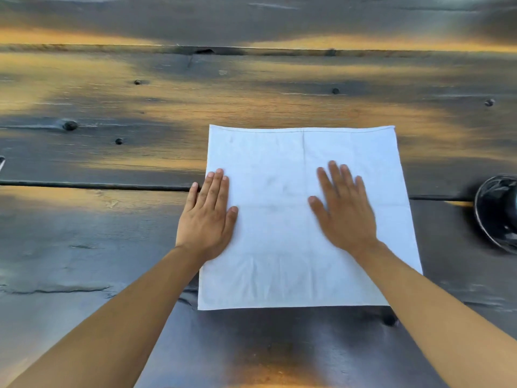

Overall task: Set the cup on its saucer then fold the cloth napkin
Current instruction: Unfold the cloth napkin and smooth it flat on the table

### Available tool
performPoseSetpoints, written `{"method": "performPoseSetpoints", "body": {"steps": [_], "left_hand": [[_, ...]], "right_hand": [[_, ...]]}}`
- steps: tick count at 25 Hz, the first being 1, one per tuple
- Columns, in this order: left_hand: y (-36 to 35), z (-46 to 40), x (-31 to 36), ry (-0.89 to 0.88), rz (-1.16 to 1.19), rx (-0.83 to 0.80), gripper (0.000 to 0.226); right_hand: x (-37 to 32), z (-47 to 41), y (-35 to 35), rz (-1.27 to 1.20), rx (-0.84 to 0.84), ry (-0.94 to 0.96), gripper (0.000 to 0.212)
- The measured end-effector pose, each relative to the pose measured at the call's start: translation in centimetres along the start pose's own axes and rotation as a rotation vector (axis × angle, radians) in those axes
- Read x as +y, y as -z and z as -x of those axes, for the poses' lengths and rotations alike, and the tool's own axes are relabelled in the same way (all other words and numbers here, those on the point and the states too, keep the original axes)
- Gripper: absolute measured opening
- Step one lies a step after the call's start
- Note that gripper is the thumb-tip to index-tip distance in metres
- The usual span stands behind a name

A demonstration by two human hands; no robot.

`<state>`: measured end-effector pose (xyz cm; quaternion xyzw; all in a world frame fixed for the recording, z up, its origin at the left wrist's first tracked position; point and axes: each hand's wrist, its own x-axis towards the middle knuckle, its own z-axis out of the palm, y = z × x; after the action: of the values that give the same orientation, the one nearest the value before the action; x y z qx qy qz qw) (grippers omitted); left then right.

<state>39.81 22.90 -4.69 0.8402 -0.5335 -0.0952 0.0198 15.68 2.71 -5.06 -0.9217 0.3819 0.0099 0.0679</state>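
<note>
Two hands lie flat on a white cloth napkin [305, 219] that is spread out unfolded on a dark, weathered wooden worktop [112, 219]. Our left hand [208, 217] rests palm down on the napkin's left edge, fingers straight and close together; its outer side and little finger hang over onto the wood. Our right hand [342, 211] presses palm down well inside the right half of the napkin, fingers slightly spread and a little blurred. Neither hand has a grip on anything: both are open, and no cloth is pinched between fingers.

The napkin lies roughly square to us, near the middle of the view, with faint crease lines crossing it, one running from the far hem toward us and another from side to side. Its far edge shows a stitched hem, and some wrinkles sit near the closer edge.

At the right border of the view, apart from the napkin, we see a dark, glossy round object [498, 214] cut off by the frame edge; we cannot tell whether it is the cup, the saucer or both.
</note>
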Motion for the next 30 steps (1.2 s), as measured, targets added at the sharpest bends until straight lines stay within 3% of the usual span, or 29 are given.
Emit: {"method": "performPoseSetpoints", "body": {"steps": [4,8,10,14,17,21,26,30], "left_hand": [[-0.1,0.0,-0.1,0.006,-0.015,0.005,0.067],[0.1,0.0,-0.1,0.009,-0.014,-0.006,0.067],[0.1,0.0,-0.1,0.007,-0.019,-0.004,0.066],[0.0,0.0,-0.1,0.015,-0.029,0.004,0.066],[0.3,0.0,0.1,0.025,-0.017,0.003,0.064],[0.3,0.0,0.0,0.007,0.001,-0.012,0.065],[0.1,0.0,-0.1,0.004,-0.001,0.013,0.066],[0.2,-0.1,-0.1,0.006,0.033,0.004,0.067]], "right_hand": [[6.1,1.2,0.9,-0.06,-0.026,-0.234,0.072],[3.0,0.6,1.9,-0.13,0.018,-0.337,0.072],[-1.8,0.2,2.0,-0.164,0.049,-0.266,0.064],[-14.1,-1.1,0.7,-0.206,-0.01,0.115,0.057],[-16.2,-1.9,-0.1,-0.162,-0.065,0.181,0.056],[-10.6,-0.8,-0.6,-0.067,-0.013,0.142,0.058],[3.7,1.4,0.7,-0.026,-0.03,-0.119,0.067],[6.2,1.5,1.6,-0.091,-0.036,-0.238,0.062]]}}
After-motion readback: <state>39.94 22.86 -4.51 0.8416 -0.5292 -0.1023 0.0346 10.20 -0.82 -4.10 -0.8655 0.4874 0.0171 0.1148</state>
